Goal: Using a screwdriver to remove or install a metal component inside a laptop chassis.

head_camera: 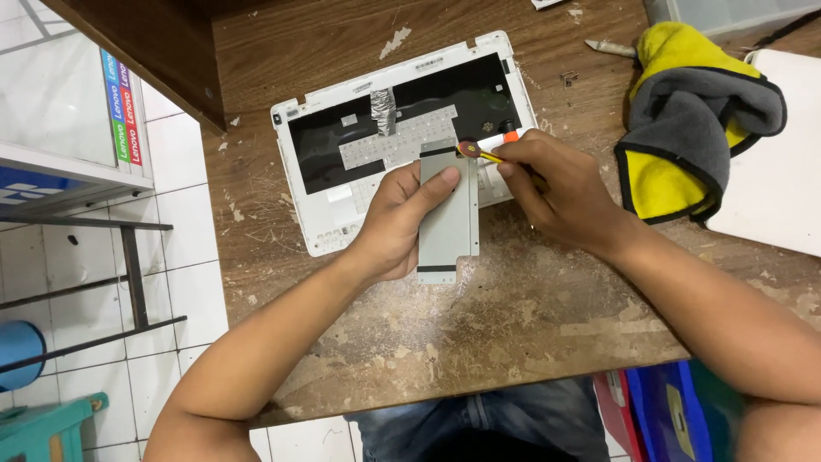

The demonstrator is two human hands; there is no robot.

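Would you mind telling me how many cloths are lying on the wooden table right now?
1: a yellow and grey cloth lies crumpled at the table's far right, beyond the right hand and partly on a white panel. Others may lie outside the view.

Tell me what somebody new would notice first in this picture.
Probably the two hands meeting mid-table: the left hand holds a grey metal plate upright, while the right hand works a small screwdriver at its top edge. Behind lies a white laptop shell, opened up, and a yellow and grey cloth sits bunched at the right.
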